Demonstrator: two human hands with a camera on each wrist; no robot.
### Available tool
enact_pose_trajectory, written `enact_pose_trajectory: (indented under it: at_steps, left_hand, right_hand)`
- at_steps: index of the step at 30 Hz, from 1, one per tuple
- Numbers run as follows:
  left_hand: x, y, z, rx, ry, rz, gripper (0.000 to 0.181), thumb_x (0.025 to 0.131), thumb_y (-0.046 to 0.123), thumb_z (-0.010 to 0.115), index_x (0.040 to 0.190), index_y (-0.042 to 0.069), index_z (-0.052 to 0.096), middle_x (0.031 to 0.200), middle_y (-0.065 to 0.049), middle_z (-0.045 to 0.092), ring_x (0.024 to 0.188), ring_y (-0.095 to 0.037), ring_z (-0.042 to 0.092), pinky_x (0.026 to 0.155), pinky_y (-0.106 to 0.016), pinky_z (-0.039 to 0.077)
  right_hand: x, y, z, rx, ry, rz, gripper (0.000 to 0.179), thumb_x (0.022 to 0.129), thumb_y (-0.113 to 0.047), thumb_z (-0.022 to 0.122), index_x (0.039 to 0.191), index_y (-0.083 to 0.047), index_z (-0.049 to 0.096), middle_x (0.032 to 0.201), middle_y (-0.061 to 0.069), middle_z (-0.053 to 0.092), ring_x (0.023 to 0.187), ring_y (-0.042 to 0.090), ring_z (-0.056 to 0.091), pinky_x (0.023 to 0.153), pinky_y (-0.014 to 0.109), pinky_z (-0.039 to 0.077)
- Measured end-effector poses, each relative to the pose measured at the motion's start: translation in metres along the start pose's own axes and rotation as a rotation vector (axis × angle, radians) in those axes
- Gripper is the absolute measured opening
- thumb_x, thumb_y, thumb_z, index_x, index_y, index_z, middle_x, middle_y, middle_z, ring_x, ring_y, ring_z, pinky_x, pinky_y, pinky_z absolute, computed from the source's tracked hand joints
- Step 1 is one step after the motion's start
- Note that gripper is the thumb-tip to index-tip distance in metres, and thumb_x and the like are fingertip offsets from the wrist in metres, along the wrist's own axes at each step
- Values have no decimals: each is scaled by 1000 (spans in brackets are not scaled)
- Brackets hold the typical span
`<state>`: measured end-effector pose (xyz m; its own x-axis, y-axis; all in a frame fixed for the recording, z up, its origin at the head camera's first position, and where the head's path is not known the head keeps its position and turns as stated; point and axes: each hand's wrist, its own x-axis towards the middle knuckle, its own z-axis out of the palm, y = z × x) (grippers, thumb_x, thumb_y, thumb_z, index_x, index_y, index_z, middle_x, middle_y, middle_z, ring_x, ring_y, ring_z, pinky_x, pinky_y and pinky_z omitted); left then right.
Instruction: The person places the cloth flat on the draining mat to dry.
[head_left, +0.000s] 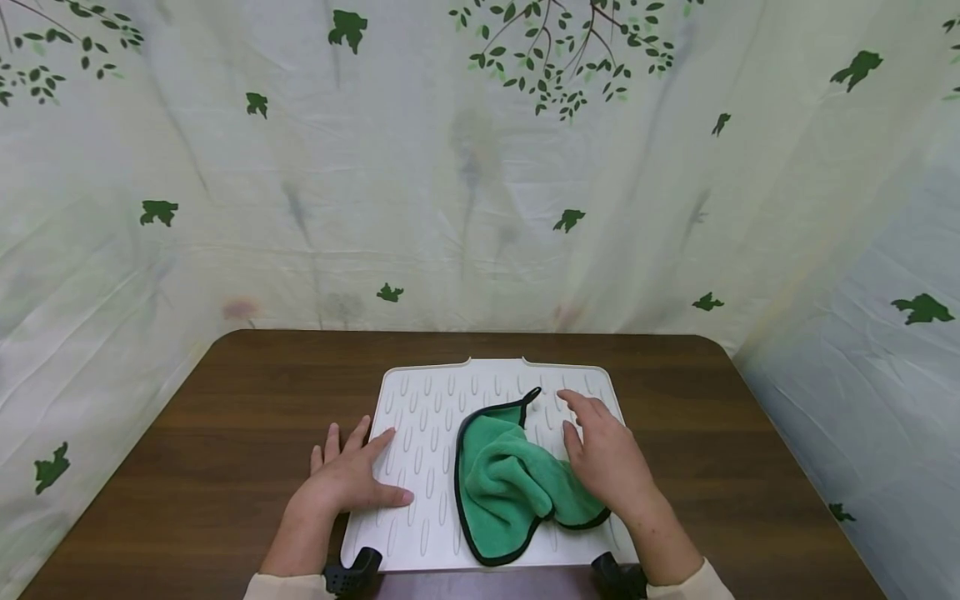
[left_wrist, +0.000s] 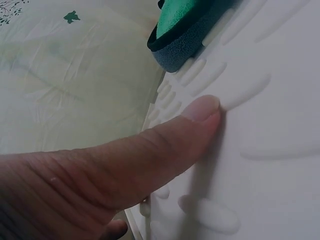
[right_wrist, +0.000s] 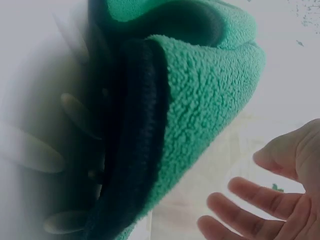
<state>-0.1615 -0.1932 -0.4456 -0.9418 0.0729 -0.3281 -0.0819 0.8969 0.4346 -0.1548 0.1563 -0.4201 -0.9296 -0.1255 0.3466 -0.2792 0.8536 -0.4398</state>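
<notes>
A green towel (head_left: 498,487) with black edging and a small hanging loop lies crumpled on a white board (head_left: 420,433) covered in raised oval ridges. My left hand (head_left: 345,479) rests at the board's left side, fingers spread, its thumb (left_wrist: 165,145) touching the ridged surface in the left wrist view. Beside the towel's right end is my right hand (head_left: 611,462), its fingers loosely bent and holding nothing. The right wrist view has the towel's folded edge (right_wrist: 200,110) close up, with the fingers (right_wrist: 255,200) apart from it in the picture.
The board lies on a dark brown wooden table (head_left: 285,392), near its front edge. A pale curtain (head_left: 420,167) with green leaf prints hangs behind the table and along both sides. Black straps (head_left: 356,571) sit at both wrists.
</notes>
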Motion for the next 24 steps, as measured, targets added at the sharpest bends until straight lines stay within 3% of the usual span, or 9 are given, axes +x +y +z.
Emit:
enact_pose_trajectory:
  at_steps: [8, 12, 14, 17, 20, 24]
  left_hand:
    - [-1, 6, -1, 6, 51, 42, 105, 70, 59, 87, 155, 13, 45, 168, -27, 14, 151, -62, -9, 117, -78, -3]
    - [-2, 14, -1, 26, 125, 112, 90, 76, 57, 83, 149, 13, 54, 159, -28, 35, 149, -61, 11, 117, -77, 10]
    - [-3, 18, -1, 36, 158, 148, 82, 77, 56, 83, 142, 12, 60, 147, -25, 51, 139, -57, 31, 112, -72, 26]
    - [-5, 25, 0, -7, 172, 203, 64, 79, 48, 84, 129, 11, 68, 119, -15, 67, 114, -39, 53, 96, -55, 46]
    - [-6, 32, 2, -84, 139, 244, 46, 80, 39, 85, 113, 11, 72, 94, -4, 68, 87, -21, 59, 75, -38, 50]
    - [-8, 40, 8, -143, 64, 285, 32, 81, 36, 85, 99, 14, 72, 80, 3, 61, 71, -12, 55, 64, -28, 46]
  right_hand:
    - [-1, 1, 0, -61, -66, 7, 34, 94, -8, 71, 127, -10, 66, 114, 15, 73, 100, 31, 72, 84, 49, 60]
    - [-1, 2, 1, -90, -112, 18, 28, 92, -7, 73, 120, -10, 69, 109, 12, 74, 98, 30, 72, 83, 48, 60]
    - [-2, 3, 1, -103, -147, 31, 25, 91, -7, 73, 116, -9, 70, 106, 11, 74, 95, 29, 72, 81, 48, 59]
    - [-3, 4, -1, -123, -199, 45, 20, 91, -7, 73, 111, -9, 71, 100, 10, 75, 90, 27, 72, 77, 46, 59]
    - [-4, 6, -1, -139, -239, 45, 15, 91, -5, 71, 105, -8, 71, 93, 10, 75, 84, 26, 71, 73, 44, 57]
    - [-5, 7, -2, -152, -299, 47, 11, 92, -5, 68, 102, -10, 71, 90, 9, 75, 83, 25, 70, 73, 43, 56]
